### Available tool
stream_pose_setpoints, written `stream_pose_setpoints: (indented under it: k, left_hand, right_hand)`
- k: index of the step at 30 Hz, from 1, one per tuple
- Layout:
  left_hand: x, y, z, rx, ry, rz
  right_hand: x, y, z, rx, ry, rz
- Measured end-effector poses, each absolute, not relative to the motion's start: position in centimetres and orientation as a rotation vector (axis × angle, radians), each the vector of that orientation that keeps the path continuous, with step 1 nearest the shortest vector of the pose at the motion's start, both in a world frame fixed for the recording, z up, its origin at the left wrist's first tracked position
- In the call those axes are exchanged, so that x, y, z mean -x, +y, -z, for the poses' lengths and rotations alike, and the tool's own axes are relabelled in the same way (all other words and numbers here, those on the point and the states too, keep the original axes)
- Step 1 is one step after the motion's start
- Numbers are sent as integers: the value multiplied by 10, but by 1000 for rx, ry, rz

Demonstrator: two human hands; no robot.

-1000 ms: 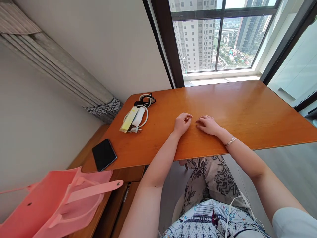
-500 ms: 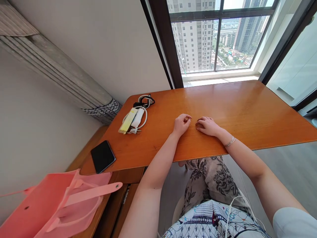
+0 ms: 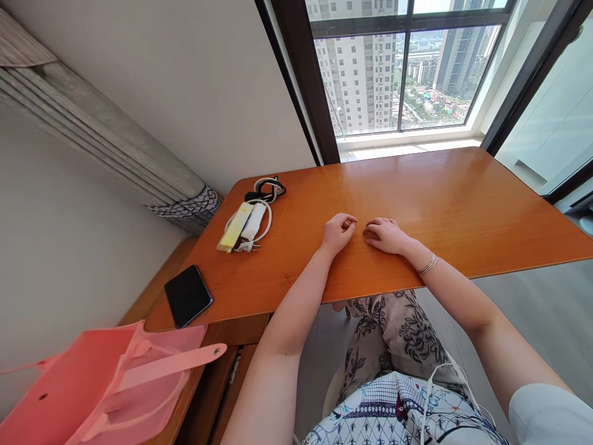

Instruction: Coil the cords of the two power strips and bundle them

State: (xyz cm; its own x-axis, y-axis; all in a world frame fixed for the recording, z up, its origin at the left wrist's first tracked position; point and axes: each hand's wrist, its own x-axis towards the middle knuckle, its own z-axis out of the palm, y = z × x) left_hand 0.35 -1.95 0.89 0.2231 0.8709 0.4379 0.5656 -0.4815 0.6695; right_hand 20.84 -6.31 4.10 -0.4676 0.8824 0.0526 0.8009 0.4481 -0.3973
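Note:
My left hand rests on its side on the wooden table, fingers loosely curled and a gap left between thumb and fingers; nothing shows in it. A short distance to its right, my right hand lies palm down on the tabletop, fingers slightly bent and empty. The two hands do not touch. A thin silver bracelet circles my right wrist. Left of my hands, a white power strip with a coiled cable lies beside a yellow strip-shaped item.
A black phone lies at the table's near left corner. Below it, an open pink bag stands by a wooden cabinet. Black and white cables are bundled at the far left. A window is beyond the table.
The whole view has shifted slightly, so the table items appear a little further left. Both hands keep their place and pose on the table.

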Motion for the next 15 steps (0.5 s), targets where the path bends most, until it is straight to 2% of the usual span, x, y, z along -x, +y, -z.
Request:
stream_pose_setpoints:
  k: [15]
  left_hand:
    - [-4,-20,-10,-2121,1329,-1102]
  right_hand:
    - [-207,-69,-48,1476,-2462,-483]
